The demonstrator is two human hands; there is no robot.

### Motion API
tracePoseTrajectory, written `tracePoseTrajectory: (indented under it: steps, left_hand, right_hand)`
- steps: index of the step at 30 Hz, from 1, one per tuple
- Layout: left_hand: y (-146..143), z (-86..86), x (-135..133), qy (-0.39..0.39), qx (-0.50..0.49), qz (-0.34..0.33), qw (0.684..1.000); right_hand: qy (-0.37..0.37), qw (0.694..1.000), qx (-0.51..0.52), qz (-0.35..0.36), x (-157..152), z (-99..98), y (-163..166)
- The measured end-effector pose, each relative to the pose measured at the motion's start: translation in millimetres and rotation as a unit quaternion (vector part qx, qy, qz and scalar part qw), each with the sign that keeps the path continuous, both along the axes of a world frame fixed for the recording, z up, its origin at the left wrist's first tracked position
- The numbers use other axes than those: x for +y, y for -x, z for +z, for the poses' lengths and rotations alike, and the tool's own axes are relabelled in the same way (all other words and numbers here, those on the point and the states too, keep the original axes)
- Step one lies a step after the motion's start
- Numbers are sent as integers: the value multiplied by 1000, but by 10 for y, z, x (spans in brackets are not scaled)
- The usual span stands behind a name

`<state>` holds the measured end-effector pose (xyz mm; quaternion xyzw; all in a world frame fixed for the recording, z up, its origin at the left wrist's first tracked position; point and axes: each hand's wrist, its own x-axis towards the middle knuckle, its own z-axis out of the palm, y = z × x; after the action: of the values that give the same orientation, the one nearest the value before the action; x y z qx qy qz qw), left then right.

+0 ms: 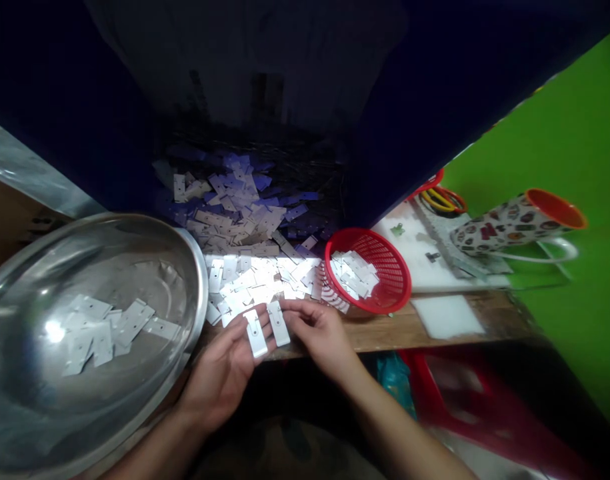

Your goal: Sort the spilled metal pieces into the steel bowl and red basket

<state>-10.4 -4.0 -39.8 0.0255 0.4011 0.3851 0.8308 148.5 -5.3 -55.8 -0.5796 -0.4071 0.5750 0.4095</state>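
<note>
My left hand (225, 370) lies palm up at the table's front edge, and a small white rectangular tag (256, 333) rests on its fingers. My right hand (321, 330) is just beside it, fingers curled round a second white tag (279, 323). The two tags sit side by side, almost touching. Right behind both hands spreads a big pile of the same white tags (249, 247) over the wooden table (415, 327).
A large steel bowl (15, 400) at my left holds several tags. A red mesh basket (389, 293) at my right holds more. Further right are a patterned mug (515, 223) lying on its side, coloured rings (442, 199), white sheets and a green wall. Dark cloth hangs behind the pile.
</note>
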Motion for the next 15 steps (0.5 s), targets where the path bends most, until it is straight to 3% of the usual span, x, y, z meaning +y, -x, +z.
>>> tracePoseTrajectory:
  steps: [6,9,12,15]
  left_hand:
    - [3,-32,0,15,6,12,1000]
    - [25,-65,5,7,1,-2,1000]
    - [39,-92,11,-4,4,-7,1000]
    - [39,-111,17,0,-8,8,1000]
  right_hand:
    - [-146,982,-107,49,-113,144,42]
    - [-186,962,-198,11,-83,125,-67]
    - [-197,904,-378,25,-9,49,-154]
    - [-143,812,-559,92,69,4,-119]
